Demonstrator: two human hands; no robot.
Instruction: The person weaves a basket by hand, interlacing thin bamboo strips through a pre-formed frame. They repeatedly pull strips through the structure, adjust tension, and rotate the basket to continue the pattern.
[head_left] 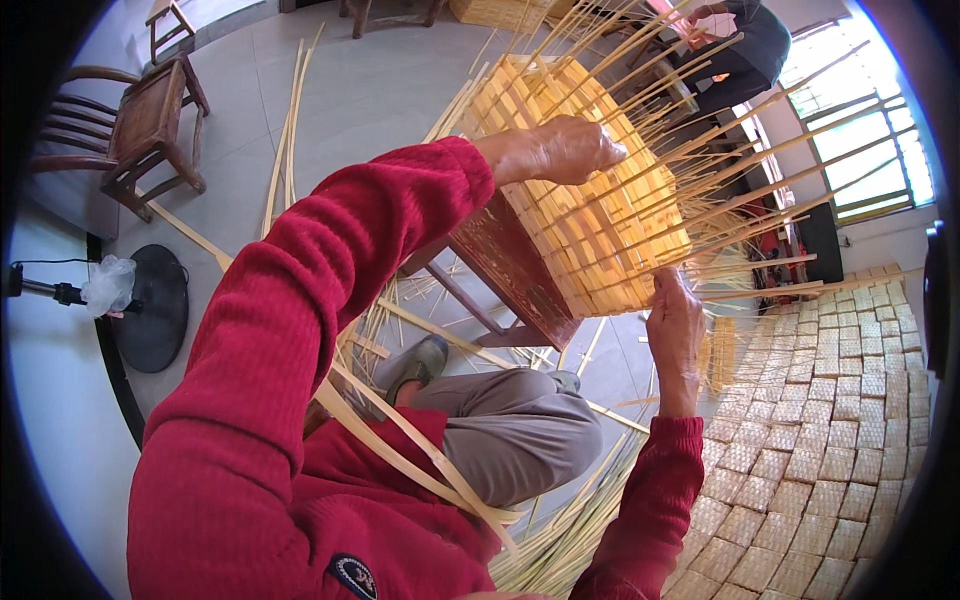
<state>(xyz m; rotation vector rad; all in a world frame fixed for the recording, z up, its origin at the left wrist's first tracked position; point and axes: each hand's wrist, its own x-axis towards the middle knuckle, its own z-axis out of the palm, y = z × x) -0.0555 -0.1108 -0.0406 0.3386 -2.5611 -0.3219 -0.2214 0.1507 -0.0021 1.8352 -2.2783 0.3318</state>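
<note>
A half-woven bamboo basket [620,230] rests tilted on a reddish-brown wooden bench [515,255]. Long loose stakes [760,185] fan out from its upper right side. My left hand [568,150] reaches across the weave, its fingers curled closed against the basket wall among the stakes. At the lower right corner, my right hand [675,318] pinches the basket's edge. Whether a separate thin strip lies in either hand's fingers is hidden. Pale flat bamboo strips [405,455] lie across my lap.
Stacks of small woven pieces [815,440] cover the right side. A wooden chair [150,125] and a round black stand base [158,305] are at left. Cut strips [590,490] litter the floor. Another person [745,55] is at the back right, near the window [870,140].
</note>
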